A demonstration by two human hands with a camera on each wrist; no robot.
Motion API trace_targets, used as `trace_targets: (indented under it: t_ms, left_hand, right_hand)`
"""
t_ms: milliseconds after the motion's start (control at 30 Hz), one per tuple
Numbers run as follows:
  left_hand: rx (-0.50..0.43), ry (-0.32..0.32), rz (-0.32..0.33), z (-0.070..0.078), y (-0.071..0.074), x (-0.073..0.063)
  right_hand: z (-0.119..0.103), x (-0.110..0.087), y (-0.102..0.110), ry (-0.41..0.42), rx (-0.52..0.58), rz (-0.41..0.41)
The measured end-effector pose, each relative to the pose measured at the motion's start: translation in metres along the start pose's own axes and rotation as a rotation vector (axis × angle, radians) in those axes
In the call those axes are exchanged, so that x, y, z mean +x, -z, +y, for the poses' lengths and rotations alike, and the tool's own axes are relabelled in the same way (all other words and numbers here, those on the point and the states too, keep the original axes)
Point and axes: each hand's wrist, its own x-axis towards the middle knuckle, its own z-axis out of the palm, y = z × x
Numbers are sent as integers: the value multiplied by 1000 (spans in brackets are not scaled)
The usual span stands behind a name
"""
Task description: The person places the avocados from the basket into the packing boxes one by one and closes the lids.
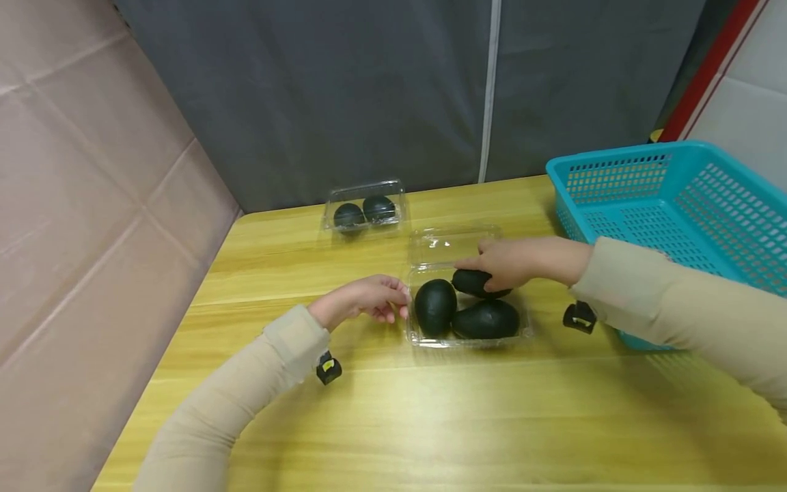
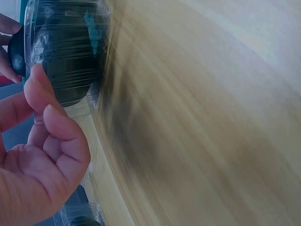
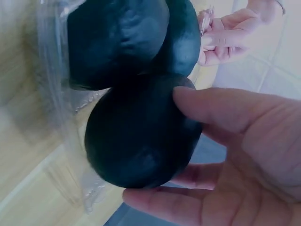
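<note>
In the head view an open clear plastic clamshell container (image 1: 424, 342) sits mid-table, its lid (image 1: 445, 246) folded back. Two dark green avocados lie in it: an upright one (image 1: 435, 307) at left and a sideways one (image 1: 486, 320) at front. My right hand (image 1: 516, 261) grips a third avocado (image 1: 471, 281) at the container's back right; the right wrist view shows thumb and fingers around this avocado (image 3: 141, 136), which touches the others. My left hand (image 1: 374, 297) pinches the container's left rim, its other fingers curled, as the left wrist view shows beside the container wall (image 2: 66, 56).
Farther back on the table stands a closed clear container (image 1: 396, 188) with two avocados (image 1: 378, 208) inside. A blue-green plastic basket (image 1: 568, 198) stands at the right, under my right forearm. A grey curtain (image 1: 307, 102) hangs behind the wooden table (image 1: 399, 424).
</note>
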Motion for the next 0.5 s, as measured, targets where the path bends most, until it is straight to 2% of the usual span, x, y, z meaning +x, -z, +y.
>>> trace_targets:
  t_ms: [300, 500]
  left_hand:
    - [10, -3, 6, 0, 1, 1]
    - [2, 0, 0, -1, 2, 2]
  right_hand:
    - [7, 4, -13, 9, 17, 215]
    - [5, 9, -20, -31, -13, 270]
